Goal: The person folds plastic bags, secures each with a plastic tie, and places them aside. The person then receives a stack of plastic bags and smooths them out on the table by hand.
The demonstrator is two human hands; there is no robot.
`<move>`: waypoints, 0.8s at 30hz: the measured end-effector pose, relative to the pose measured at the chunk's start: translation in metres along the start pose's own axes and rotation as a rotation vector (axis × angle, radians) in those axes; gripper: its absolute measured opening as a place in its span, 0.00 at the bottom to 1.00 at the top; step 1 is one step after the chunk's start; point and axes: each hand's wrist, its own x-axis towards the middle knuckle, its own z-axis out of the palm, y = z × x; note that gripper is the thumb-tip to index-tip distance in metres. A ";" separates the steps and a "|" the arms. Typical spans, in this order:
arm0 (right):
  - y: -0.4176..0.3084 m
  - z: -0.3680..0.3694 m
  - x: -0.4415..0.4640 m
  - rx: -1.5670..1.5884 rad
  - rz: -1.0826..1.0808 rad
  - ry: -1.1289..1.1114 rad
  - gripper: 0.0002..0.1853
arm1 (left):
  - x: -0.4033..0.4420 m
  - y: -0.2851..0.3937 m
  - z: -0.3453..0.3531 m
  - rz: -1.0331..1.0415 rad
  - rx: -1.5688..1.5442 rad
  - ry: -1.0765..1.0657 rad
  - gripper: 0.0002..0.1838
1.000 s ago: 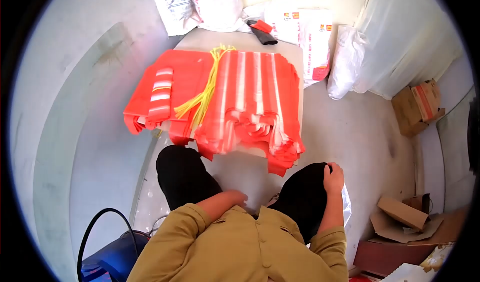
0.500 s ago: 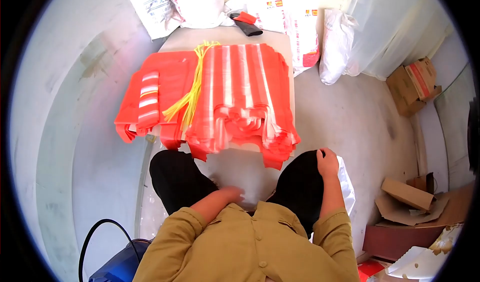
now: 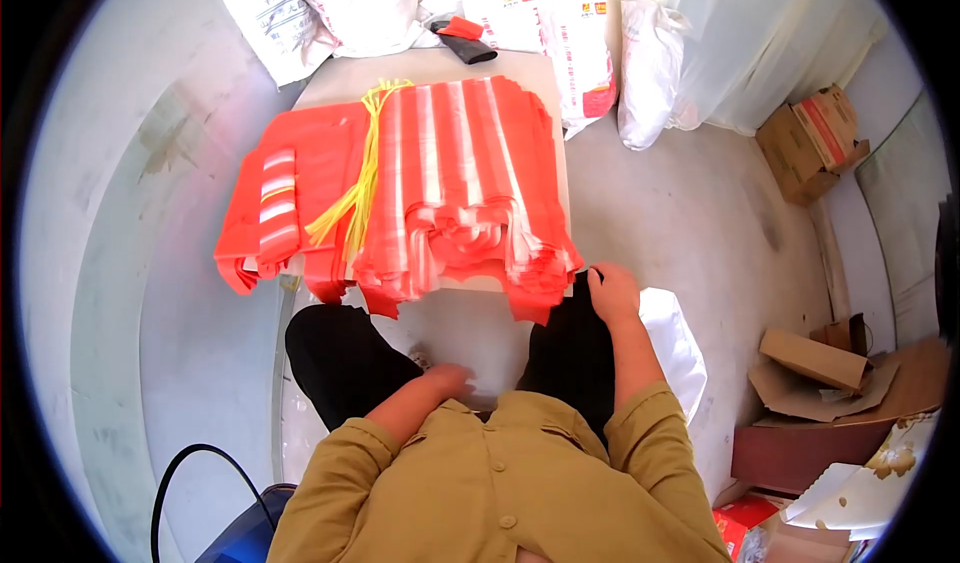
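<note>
Red-and-white striped plastic bags (image 3: 460,153) lie in a thick layered stack, their cut handle ends toward me. A bundle of yellow ties (image 3: 362,168) rests across the stack's left side. Farther left, a folded striped roll (image 3: 278,198) with a yellow tie round it lies on plain red bags (image 3: 325,138). My left hand (image 3: 448,380) is over my lap beside the left thigh, fingers extended, slightly blurred and holding nothing visible. My right hand (image 3: 614,293) rests open on my right knee, close to the stack's near right corner.
White sacks (image 3: 355,8) and a dark roll with a red piece (image 3: 466,41) are behind the stack. Cardboard boxes (image 3: 805,143) stand at the right wall. An opened carton (image 3: 815,363) lies lower right. A blue object (image 3: 245,538) with a black loop is lower left.
The view has shifted, so the stack appears farther left and slightly higher. My right hand and knee have come nearer the stack's right corner. My left hand stays over my lap.
</note>
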 end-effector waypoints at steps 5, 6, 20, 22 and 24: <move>0.003 -0.003 -0.004 0.004 -0.002 -0.007 0.17 | 0.000 -0.002 0.001 0.005 -0.025 0.006 0.26; 0.004 -0.005 -0.005 0.001 0.007 -0.006 0.17 | -0.001 0.001 -0.002 -0.001 -0.028 0.004 0.25; 0.026 -0.010 -0.007 0.020 0.095 0.032 0.17 | -0.005 -0.001 -0.001 0.019 -0.016 0.044 0.25; 0.023 -0.020 -0.009 0.021 0.165 -0.013 0.17 | -0.008 0.002 -0.001 -0.002 -0.023 0.049 0.25; 0.024 -0.026 -0.012 0.018 0.223 -0.029 0.17 | -0.007 0.000 0.001 -0.001 -0.027 0.050 0.25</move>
